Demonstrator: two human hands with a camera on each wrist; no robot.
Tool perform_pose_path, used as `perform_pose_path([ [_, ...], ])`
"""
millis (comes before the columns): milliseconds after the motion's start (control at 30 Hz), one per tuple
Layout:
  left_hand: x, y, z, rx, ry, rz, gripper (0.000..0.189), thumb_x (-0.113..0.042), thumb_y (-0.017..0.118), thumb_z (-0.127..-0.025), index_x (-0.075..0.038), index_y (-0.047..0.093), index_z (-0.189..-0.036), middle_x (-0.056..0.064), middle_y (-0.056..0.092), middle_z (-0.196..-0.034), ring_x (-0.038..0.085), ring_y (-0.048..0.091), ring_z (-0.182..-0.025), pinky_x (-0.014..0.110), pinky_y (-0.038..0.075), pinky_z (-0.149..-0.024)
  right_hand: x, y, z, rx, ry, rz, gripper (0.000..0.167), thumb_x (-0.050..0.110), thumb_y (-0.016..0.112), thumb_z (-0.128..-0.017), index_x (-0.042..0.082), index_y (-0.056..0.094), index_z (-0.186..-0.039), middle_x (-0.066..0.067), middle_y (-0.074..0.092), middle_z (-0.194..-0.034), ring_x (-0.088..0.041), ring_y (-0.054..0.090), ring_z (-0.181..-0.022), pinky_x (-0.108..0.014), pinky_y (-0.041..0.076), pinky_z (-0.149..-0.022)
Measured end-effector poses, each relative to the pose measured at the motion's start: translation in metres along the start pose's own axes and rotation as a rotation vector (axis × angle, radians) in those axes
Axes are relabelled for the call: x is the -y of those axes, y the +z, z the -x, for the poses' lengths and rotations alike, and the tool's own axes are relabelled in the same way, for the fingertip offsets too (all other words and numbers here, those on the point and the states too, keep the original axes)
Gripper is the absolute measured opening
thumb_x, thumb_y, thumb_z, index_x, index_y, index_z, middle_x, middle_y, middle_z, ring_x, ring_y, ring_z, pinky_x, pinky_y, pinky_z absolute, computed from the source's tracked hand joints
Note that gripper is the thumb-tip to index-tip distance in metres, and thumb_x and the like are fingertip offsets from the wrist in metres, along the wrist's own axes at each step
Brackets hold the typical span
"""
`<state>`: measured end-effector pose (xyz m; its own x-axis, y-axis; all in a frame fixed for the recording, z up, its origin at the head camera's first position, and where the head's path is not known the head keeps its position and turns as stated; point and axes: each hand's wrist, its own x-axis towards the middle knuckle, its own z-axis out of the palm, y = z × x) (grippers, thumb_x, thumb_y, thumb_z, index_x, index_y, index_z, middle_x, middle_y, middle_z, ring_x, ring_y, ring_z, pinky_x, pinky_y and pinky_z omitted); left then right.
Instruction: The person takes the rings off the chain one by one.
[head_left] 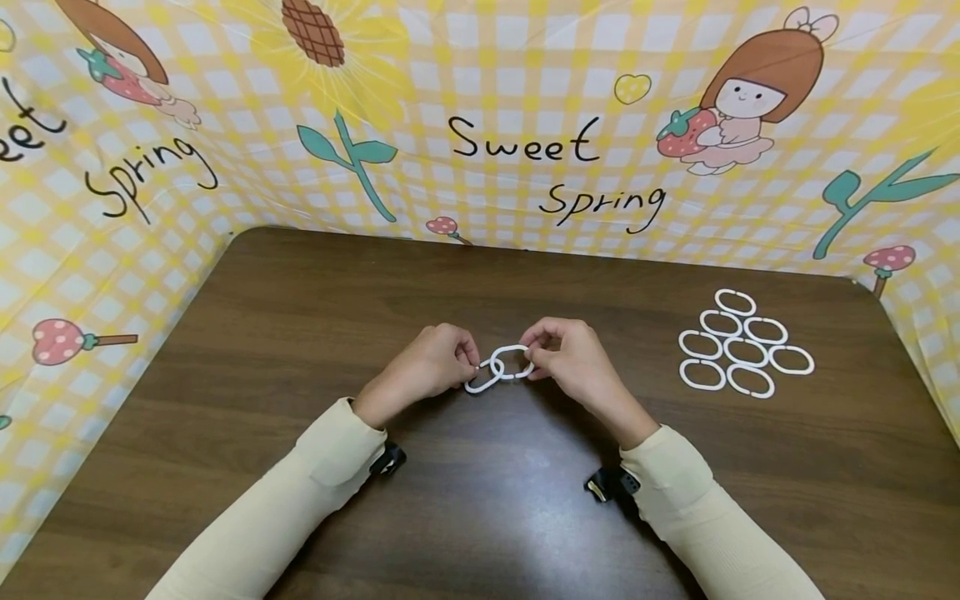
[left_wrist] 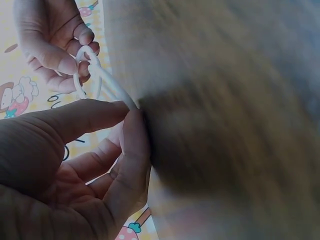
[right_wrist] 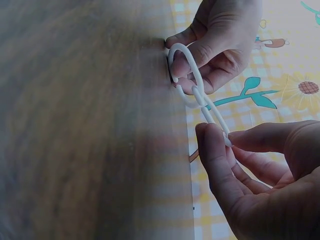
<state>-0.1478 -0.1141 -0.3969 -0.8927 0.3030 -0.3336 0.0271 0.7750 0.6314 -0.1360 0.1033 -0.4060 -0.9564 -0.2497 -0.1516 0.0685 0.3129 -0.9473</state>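
Observation:
Two white oval plastic chain links hang together between the hands, one looped through the other. My left hand (head_left: 431,362) pinches the left link (head_left: 482,384) between thumb and forefinger. The right link (head_left: 512,350) is pinched at its right end by my right hand (head_left: 573,354). In the right wrist view, a small gap shows in the side of the left hand's link (right_wrist: 201,75), near that thumb. The left wrist view shows the left thumb and forefinger (left_wrist: 134,130) meeting on their link (left_wrist: 117,87), with the other link beyond.
Several loose white links (head_left: 746,352) lie in a rough triangle on the right of the brown wooden table (head_left: 495,517). A yellow checked cloth (head_left: 510,75) with printed figures stands along the back and sides. Small black cameras (head_left: 388,459) sit at both wrists.

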Motion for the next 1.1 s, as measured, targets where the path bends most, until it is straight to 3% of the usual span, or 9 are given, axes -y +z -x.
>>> perform_pose_path([
  [333, 0.0005, -0.0006, -0.0016, 0.009, -0.017, -0.024, 0.001, -0.005, 0.072, -0.087, -0.007, 0.072, -0.087, 0.000, 0.064, -0.070, 0.012, 0.057, -0.060, 0.024, 0.045, -0.056, -0.0011, 0.0000, 0.0002, 0.002, 0.002, -0.010, 0.015, -0.010, 0.061, -0.094, -0.011, 0.071, -0.105, -0.021, 0.069, -0.092, -0.012, 0.069, -0.071, -0.030, 0.064, -0.067],
  [533, -0.0001, -0.0023, -0.0027, -0.010, 0.036, -0.061, 0.004, -0.009, 0.075, -0.086, -0.010, 0.071, -0.086, 0.000, 0.067, -0.077, 0.013, 0.058, -0.071, 0.026, 0.046, -0.066, -0.0024, -0.0003, -0.0010, -0.001, -0.007, -0.020, 0.015, -0.011, 0.061, -0.094, -0.012, 0.070, -0.106, -0.022, 0.068, -0.093, -0.012, 0.069, -0.070, -0.030, 0.064, -0.067],
  [733, -0.0017, -0.0041, -0.0016, -0.015, 0.061, -0.041, 0.003, -0.010, 0.074, -0.087, -0.010, 0.071, -0.089, 0.001, 0.067, -0.080, 0.013, 0.058, -0.072, 0.026, 0.046, -0.068, -0.0022, -0.0015, -0.0012, -0.002, -0.009, -0.024, 0.015, -0.011, 0.060, -0.094, -0.012, 0.070, -0.106, -0.021, 0.067, -0.093, -0.012, 0.069, -0.070, -0.029, 0.064, -0.067],
  [967, -0.0029, -0.0043, -0.0007, 0.014, 0.045, 0.080, 0.004, -0.005, 0.067, -0.091, -0.006, 0.070, -0.093, 0.004, 0.066, -0.079, 0.014, 0.065, -0.060, 0.027, 0.054, -0.055, -0.0025, -0.0019, -0.0017, -0.004, -0.006, -0.034, 0.015, -0.011, 0.060, -0.093, -0.013, 0.068, -0.105, -0.019, 0.066, -0.091, -0.013, 0.069, -0.072, -0.030, 0.064, -0.068],
  [1100, -0.0034, -0.0038, -0.0007, 0.034, 0.039, 0.145, 0.005, -0.002, 0.065, -0.094, -0.004, 0.069, -0.095, 0.006, 0.065, -0.080, 0.015, 0.068, -0.060, 0.029, 0.059, -0.058, -0.0029, -0.0021, -0.0017, -0.006, -0.004, -0.037, 0.014, -0.012, 0.060, -0.093, -0.013, 0.068, -0.105, -0.019, 0.066, -0.092, -0.014, 0.069, -0.073, -0.030, 0.064, -0.068],
])
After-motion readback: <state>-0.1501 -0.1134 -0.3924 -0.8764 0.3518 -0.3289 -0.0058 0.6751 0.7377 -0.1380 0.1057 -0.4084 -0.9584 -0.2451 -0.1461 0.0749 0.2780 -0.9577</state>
